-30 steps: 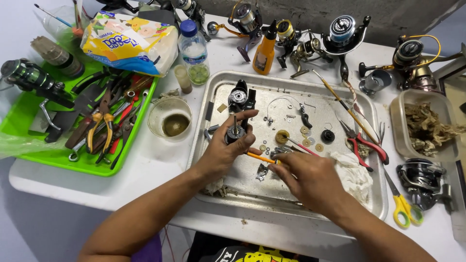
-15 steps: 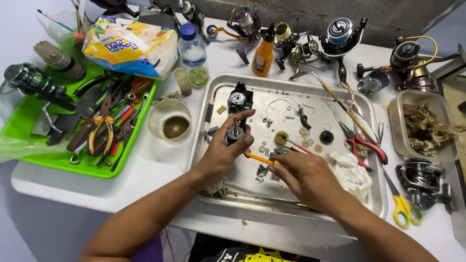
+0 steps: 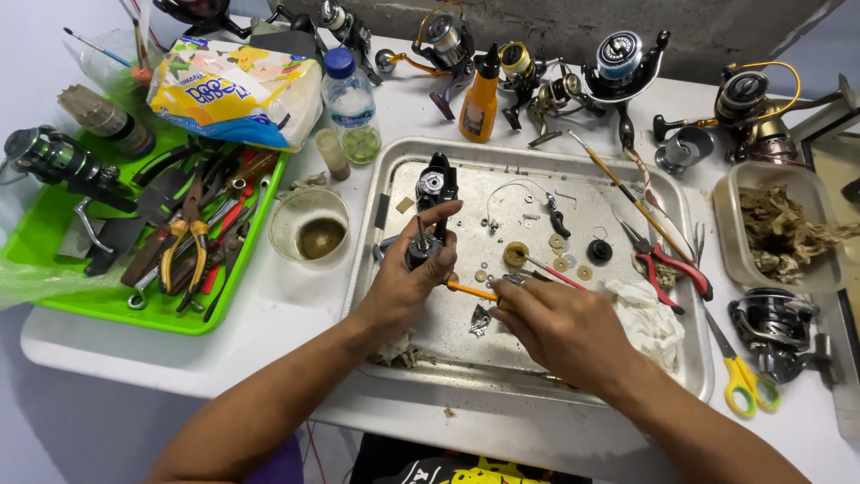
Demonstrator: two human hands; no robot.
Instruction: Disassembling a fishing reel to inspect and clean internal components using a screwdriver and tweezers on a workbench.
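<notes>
Reel body (image 3: 433,211) upright, stem away

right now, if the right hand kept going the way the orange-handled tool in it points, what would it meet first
Probably the black fishing reel body gripped by the left hand. The right hand aims its orange-handled tool leftward over the metal tray, and the tip seems to be at the reel already; depth is unclear.
</notes>
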